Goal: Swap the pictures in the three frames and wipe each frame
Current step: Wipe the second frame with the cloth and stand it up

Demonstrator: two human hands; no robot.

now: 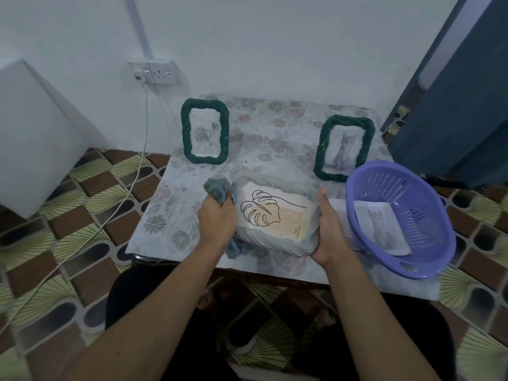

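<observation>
A pale grey rope-edged frame (277,185) with a leaf line drawing is tilted up at the table's front. My right hand (328,224) grips its right edge. My left hand (217,218) is closed on a blue-grey cloth (217,188) pressed against the frame's left edge. Two dark green rope-edged frames stand upright behind. The left green frame (204,130) shows a rose picture; the right green frame (345,147) shows a cat picture.
A purple plastic basket (428,259) sits at the table's right front, with a loose cat picture (382,226) inside. The small table (170,215) has a floral cover. A wall socket (162,72) and a white cable (137,166) are at left, and a dark door (461,105) at right.
</observation>
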